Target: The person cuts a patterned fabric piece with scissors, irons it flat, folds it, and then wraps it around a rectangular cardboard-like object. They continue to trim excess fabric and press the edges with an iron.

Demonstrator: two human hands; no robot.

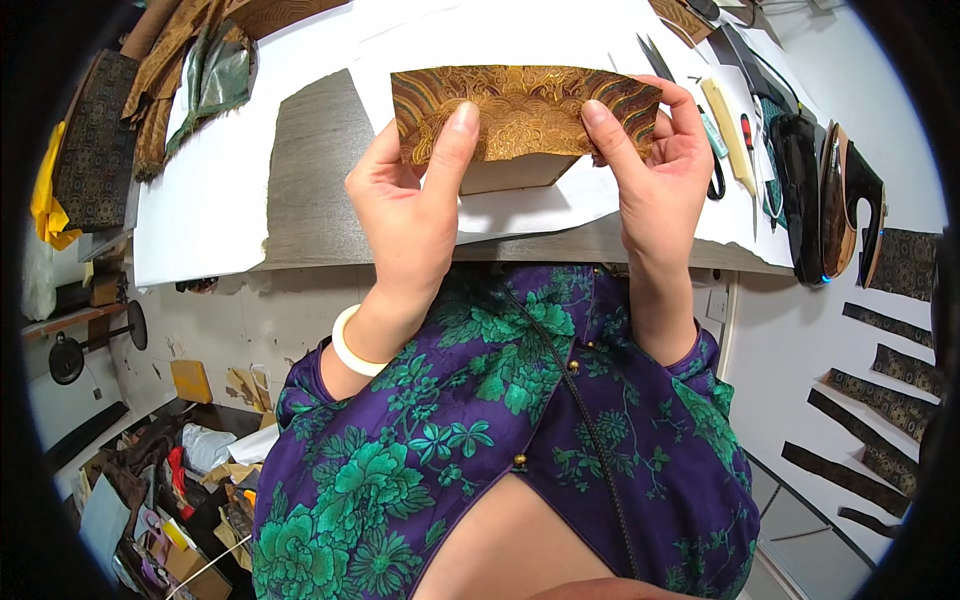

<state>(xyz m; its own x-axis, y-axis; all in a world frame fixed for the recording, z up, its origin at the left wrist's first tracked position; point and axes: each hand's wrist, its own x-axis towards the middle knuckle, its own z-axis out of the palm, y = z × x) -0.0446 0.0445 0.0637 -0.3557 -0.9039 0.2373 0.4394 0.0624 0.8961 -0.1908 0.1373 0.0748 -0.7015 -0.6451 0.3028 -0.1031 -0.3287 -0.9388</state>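
I hold a rectangular piece of gold and brown brocade fabric [525, 110] with a wave pattern up in front of me, above the table edge. My left hand [410, 205] pinches its lower left part, thumb on the front. My right hand [650, 170] pinches its right end, thumb on the front. A white bangle [352, 345] sits on my left wrist. Behind the fabric's lower edge shows a pale flat piece [515, 172], partly hidden.
The grey table [310, 190] is covered with white paper [200, 200]. Scissors [655, 55], a pale ruler [728, 135] and small tools lie at the right, with a dark iron [850, 200] beyond. Folded brocade [190, 70] lies at the left. Dark fabric strips [870, 400] lie lower right.
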